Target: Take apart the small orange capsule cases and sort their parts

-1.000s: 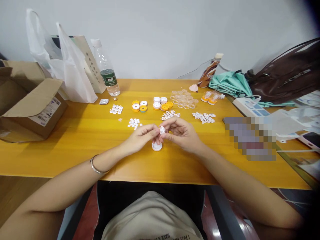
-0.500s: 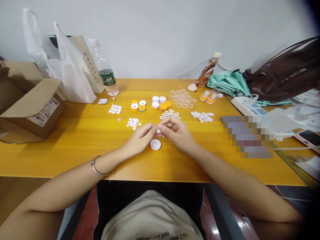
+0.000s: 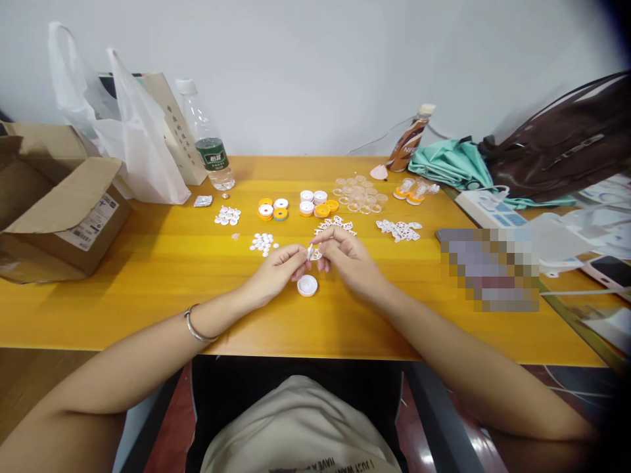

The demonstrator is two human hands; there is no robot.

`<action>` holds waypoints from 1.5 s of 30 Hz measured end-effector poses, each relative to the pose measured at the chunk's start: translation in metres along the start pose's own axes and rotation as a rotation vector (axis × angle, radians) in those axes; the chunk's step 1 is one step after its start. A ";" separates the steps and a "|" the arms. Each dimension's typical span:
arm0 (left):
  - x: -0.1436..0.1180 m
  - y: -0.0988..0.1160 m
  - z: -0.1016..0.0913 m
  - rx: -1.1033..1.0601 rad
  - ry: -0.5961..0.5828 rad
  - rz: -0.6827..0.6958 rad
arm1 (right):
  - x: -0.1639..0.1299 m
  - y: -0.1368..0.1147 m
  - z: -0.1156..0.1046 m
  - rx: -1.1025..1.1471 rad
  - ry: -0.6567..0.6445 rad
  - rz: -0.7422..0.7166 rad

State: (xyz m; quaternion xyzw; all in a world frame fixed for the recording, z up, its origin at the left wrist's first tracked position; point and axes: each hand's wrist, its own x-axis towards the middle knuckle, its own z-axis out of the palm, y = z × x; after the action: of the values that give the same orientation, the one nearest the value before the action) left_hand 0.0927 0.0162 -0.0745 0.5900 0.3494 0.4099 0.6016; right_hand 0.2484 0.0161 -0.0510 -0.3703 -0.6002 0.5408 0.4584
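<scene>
Both hands, left (image 3: 276,269) and right (image 3: 348,256), pinch a small white piece (image 3: 311,251) between fingertips just above a white cap (image 3: 307,285). This looks like fitting the piece; next it needs steady lowering and alignment into the cap.

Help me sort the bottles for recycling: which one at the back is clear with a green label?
The clear water bottle at back left; the brown-labelled bottle leans right.

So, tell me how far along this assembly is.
Done: some orange and white spools sit grouped at mid-table. In hand: left hand and right hand pinch a small white piece above a white cap. Left: loose white discs and clear cups.
</scene>
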 end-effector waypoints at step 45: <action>-0.005 0.025 -0.006 -0.616 -0.267 -0.277 | 0.007 0.006 -0.012 -0.364 0.026 -0.286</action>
State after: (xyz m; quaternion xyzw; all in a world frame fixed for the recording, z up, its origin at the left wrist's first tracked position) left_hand 0.0830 0.0133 -0.0504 0.3764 0.2043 0.3300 0.8412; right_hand 0.2571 0.0269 -0.0558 -0.3650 -0.7283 0.3483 0.4636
